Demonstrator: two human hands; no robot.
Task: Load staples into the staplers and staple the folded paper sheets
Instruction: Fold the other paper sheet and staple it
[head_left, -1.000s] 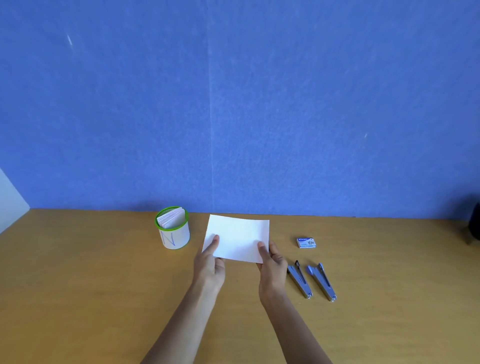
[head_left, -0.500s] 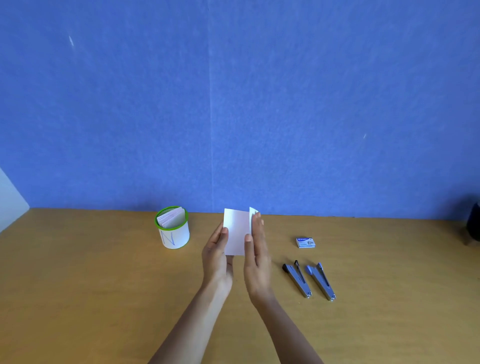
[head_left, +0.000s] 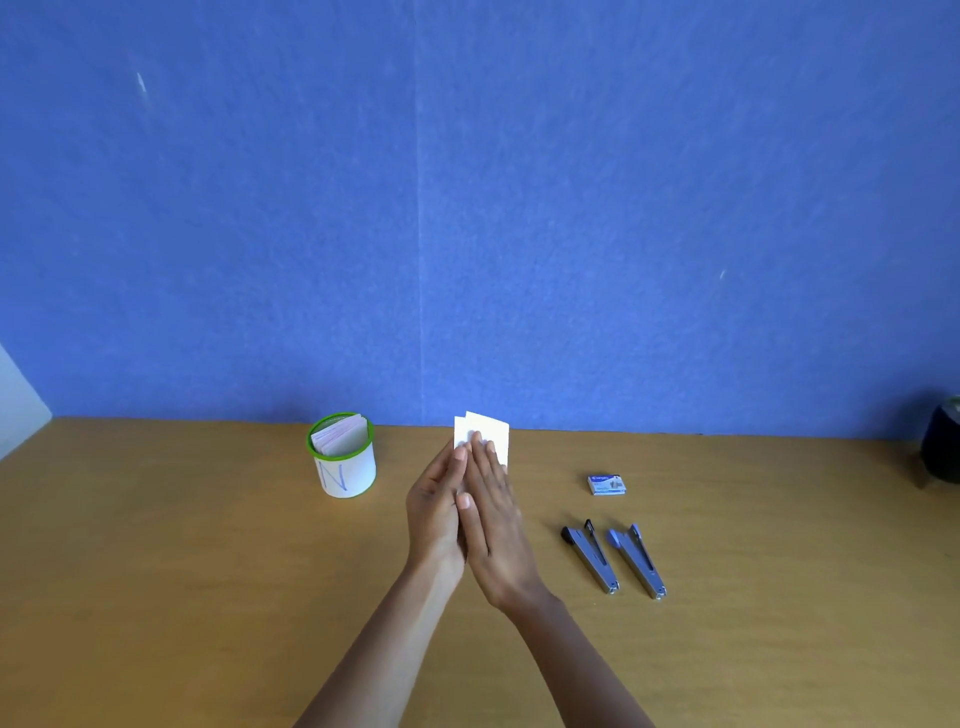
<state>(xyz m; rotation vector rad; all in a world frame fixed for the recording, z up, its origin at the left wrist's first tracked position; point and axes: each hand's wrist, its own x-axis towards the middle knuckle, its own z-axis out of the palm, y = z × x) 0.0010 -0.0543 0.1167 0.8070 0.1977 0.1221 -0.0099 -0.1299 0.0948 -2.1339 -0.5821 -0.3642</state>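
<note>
Pressing folded paper between flat palms, above mid-table. Left hand and right hand: fingers straight, together, sandwiching the sheet, probably to set the crease. Staplers and staple box lie untouched to the right.

Left hand and right hand hide most of the folded paper.

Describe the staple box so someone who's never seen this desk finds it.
On the wooden table below the blue wall, two staplers lie side by side, beside the right hand. Just beyond them, toward the wall, sits the staple box: the only small, flat, blue-and-white box.
</note>
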